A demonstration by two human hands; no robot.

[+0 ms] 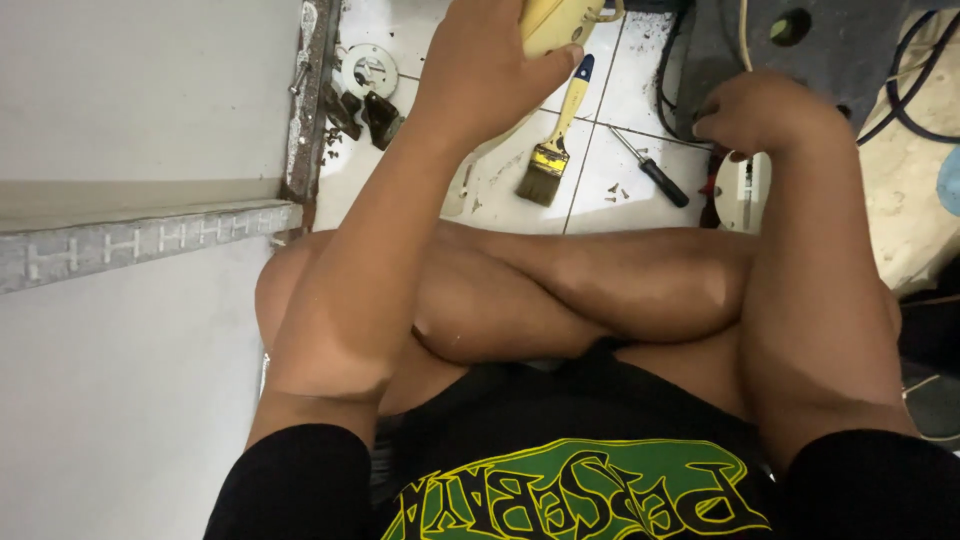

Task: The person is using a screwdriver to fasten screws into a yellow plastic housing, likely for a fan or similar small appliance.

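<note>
Gripped in the left hand (480, 75) at the top edge: a pale yellow housing (555, 22), cut off by the frame, long axis not readable. Left arm stretched forward, knuckles up, thumb wrapped around it. Right hand (765, 110) curled loosely, fingertips down by a white round part (742, 190) on the tiled floor (610, 190); grip unclear. Between them, a paintbrush (555, 135), bristles toward the knees, and a screwdriver (652, 170) lying diagonally.

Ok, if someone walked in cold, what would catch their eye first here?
Probably the left hand at top centre, wrapped around a cream plastic housing. Just below it on the white tiled floor lie a paintbrush with a yellow-and-blue handle and a black-handled screwdriver. The right hand rests at upper right on a dark grey panel, above the crossed bare legs.
</note>
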